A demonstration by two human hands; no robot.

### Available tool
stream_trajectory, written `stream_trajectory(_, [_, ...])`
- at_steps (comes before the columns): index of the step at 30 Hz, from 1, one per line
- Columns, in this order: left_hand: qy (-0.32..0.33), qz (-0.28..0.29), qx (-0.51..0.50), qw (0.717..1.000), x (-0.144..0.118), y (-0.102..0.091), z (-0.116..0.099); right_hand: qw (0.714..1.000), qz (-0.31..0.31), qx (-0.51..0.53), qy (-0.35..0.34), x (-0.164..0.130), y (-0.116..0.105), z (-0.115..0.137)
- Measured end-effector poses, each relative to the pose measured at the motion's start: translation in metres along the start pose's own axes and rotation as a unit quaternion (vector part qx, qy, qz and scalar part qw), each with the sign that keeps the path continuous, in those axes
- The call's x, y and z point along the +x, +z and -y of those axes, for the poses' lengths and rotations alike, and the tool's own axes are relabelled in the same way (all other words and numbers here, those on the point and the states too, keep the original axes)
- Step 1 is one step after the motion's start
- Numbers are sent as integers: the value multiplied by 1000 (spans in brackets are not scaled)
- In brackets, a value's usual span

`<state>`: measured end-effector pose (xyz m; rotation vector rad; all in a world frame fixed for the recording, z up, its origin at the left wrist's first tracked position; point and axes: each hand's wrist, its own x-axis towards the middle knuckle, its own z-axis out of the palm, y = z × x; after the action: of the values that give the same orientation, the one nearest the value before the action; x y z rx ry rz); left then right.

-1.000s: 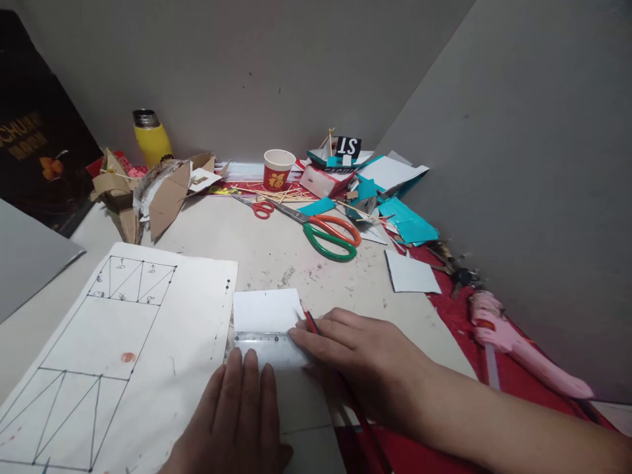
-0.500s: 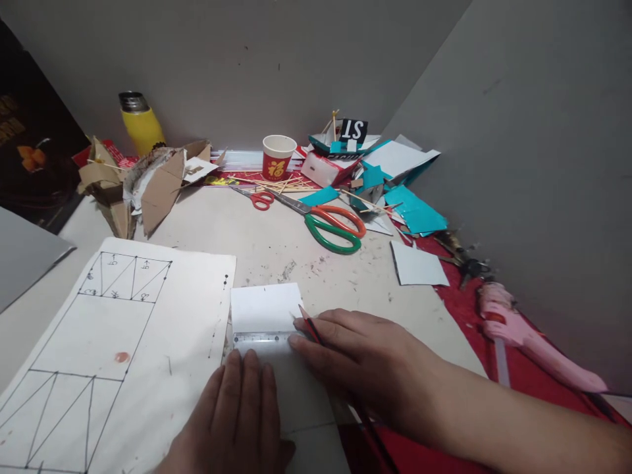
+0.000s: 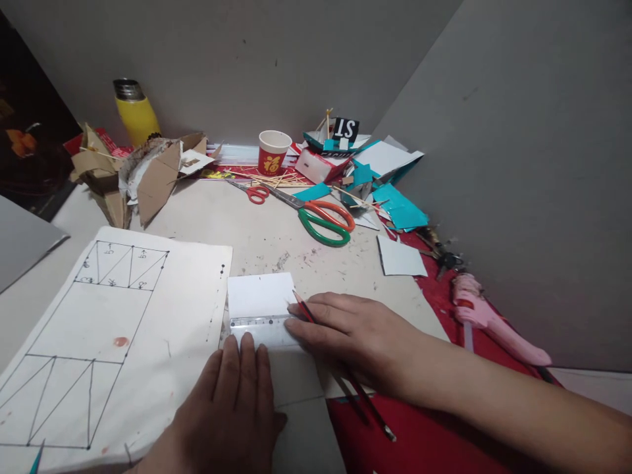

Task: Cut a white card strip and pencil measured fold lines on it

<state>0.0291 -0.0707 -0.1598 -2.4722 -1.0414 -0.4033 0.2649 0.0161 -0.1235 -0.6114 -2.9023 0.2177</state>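
A clear ruler lies across a small white card, covering its near part. My left hand lies flat with fingers stretched out, its fingertips at the ruler's near left edge. My right hand holds a red and black pencil, whose tip is at the card's right edge, and its fingers also touch the ruler's right end. To the left lies a large white sheet with black lines and triangles drawn on it.
Scissors with green and orange handles and small red scissors lie beyond the card. Further back stand a paper cup and a yellow bottle. A white card piece and a pink glue gun are at right.
The view has shifted slightly, so most things appear a little higher and to the left. More of the pencil's rear end shows. Both hands stay at the ruler and card.
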Motion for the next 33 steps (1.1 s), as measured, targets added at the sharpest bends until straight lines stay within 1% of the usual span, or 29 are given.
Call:
stream_trajectory(3, [-24, 0, -18, 1000, 0, 3, -4, 1000, -1, -12, -10, -1, -1, -1])
stream_trajectory(6, [-40, -32, -29, 998, -1, 7, -7, 1000, 0, -21, -21, -3, 1, -3])
stream_trajectory(7, [-41, -35, -32, 998, -1, 7, -7, 1000, 2, -21, -23, -4, 2, -4])
stream_trajectory(11, [-24, -3, -37, 999, -2, 7, -5, 999, -3, -23, -22, -6, 6, -6])
stream_trajectory(15, [-18, -7, -35, 999, -2, 5, -4, 1000, -7, -12, -24, -6, 7, -7])
stream_trajectory(18, [-24, -11, -32, 999, -1, 5, -6, 999, -19, -4, -32, -8, 9, -8])
stream_trajectory(22, [-35, -14, -27, 999, 0, 4, -8, 999, -24, 9, -24, -11, 10, -8])
stream_trajectory(28, [-31, -6, -7, 999, -1, 3, -6, 999, -26, 19, -23, -8, 11, -7])
stream_trajectory(33, [-27, -12, -12, 999, -2, 5, -4, 999, -27, 24, -22, -7, 14, -9])
